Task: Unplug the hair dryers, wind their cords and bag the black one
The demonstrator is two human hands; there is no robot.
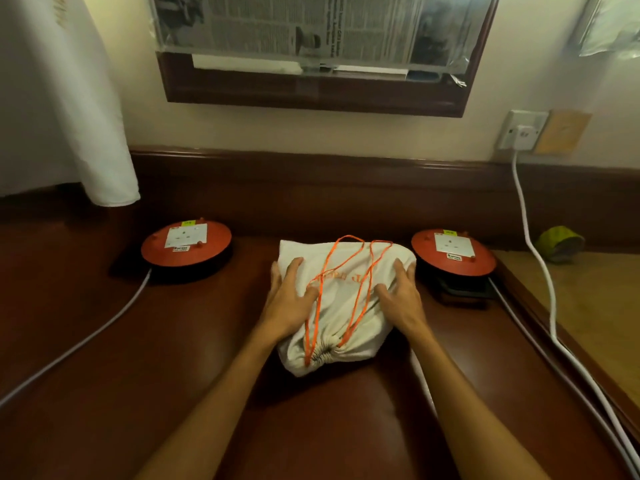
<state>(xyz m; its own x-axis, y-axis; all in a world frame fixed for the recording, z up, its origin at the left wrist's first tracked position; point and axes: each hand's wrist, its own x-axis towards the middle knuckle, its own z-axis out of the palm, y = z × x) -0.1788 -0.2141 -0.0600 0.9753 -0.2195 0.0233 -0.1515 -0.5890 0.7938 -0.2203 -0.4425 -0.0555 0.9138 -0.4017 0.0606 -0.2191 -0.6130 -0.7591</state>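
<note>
A cream drawstring bag point(346, 271) lies on the dark brown desk point(138, 375), bulging and cinched at its near end, with orange cords point(349, 289) trailing over its top. My left hand point(289, 299) rests flat on the bag's left side, fingers spread. My right hand point(400, 296) rests flat on its right side. No hair dryer is visible; whatever fills the bag is hidden by the cloth.
Two red extension reels stand on the desk, one at the left point(186, 242) and one at the right point(453, 256), each with a grey cable running toward me. A white plug point(524, 135) sits in the wall socket, its cable hanging down. A white curtain point(69, 98) hangs left.
</note>
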